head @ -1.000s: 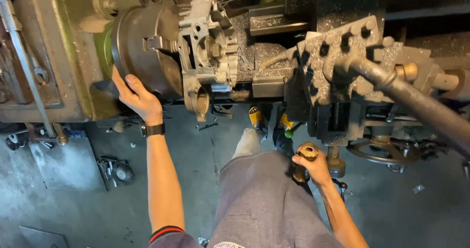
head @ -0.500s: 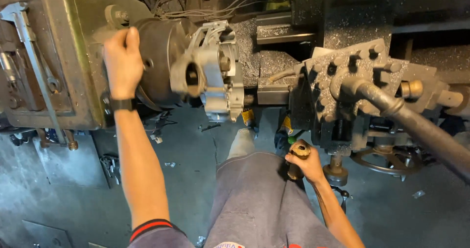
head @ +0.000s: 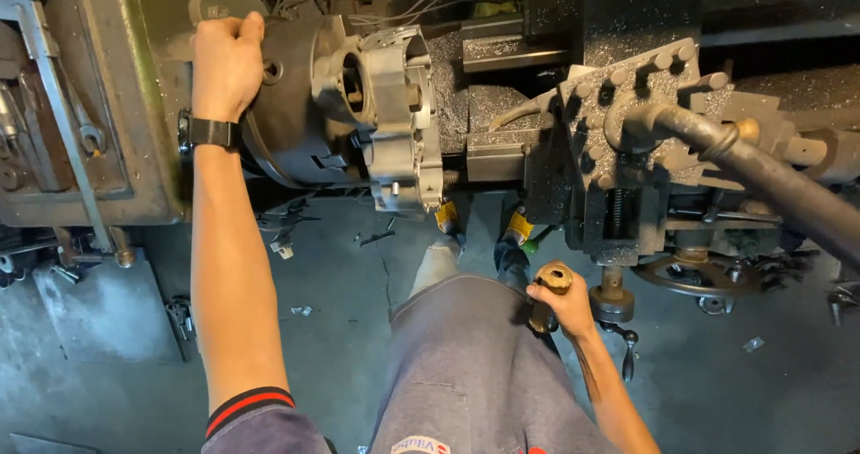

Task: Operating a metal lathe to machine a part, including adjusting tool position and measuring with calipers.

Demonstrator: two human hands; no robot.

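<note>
left hand [head: 226, 64] lies on the upper rim of the dark round lathe chuck [head: 291, 104], fingers curled together over its edge, a black wristwatch [head: 210, 132] on the wrist. chuck sits at the machine's left end and carries a grey cast metal housing [head: 394, 118] on its face. right hand [head: 560, 306] is low by the grey shorts [head: 466, 364], fingers clamped round a brass-coloured crank handle [head: 551, 284] below the tool post [head: 627, 122]

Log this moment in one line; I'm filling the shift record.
left hand: on round dark steel lathe chuck | right hand: gripping brass-coloured handle | grey cast workpiece: mounted in chuck
</note>
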